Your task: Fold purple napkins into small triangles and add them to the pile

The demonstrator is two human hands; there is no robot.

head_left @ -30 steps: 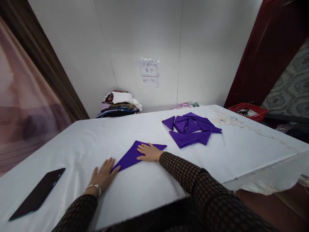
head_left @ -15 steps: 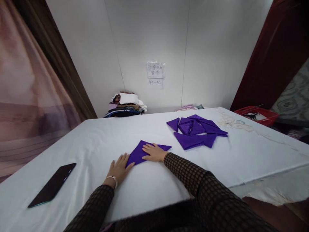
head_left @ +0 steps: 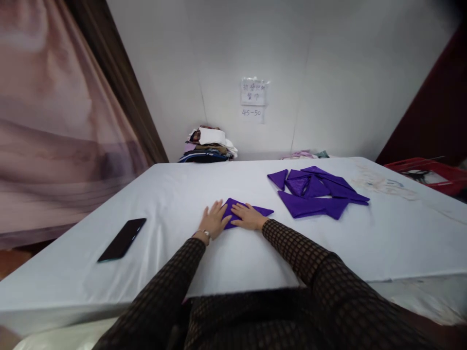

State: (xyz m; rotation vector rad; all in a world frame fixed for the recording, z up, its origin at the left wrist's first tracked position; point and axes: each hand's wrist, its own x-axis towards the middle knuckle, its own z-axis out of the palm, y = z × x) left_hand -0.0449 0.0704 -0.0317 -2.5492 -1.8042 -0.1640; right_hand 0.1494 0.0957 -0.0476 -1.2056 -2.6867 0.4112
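Observation:
A folded purple cloth napkin (head_left: pixel 261 211) lies on the white-covered table, its pointed end toward the right. My left hand (head_left: pixel 213 220) rests flat on the napkin's left end, fingers spread. On its middle lies my right hand (head_left: pixel 248 217), also flat with fingers apart. The two hands are close together and hide much of the cloth. Beyond my right hand, several more folded purple napkins (head_left: pixel 310 206) lie in a loose group, some in triangles and some in longer pointed shapes.
A black phone (head_left: pixel 122 240) lies at the left of the table (head_left: pixel 171 194). Stacked folded clothes (head_left: pixel 207 146) stand at the back by the wall. A red basket (head_left: pixel 452 177) is beyond the far right corner. A handwritten sign (head_left: pixel 253 92) hangs on the wall.
My left hand has slid further onto the napkin and nearer my right hand, covering more of its left end. The whole view has shifted, with things on the table appearing further right and higher.

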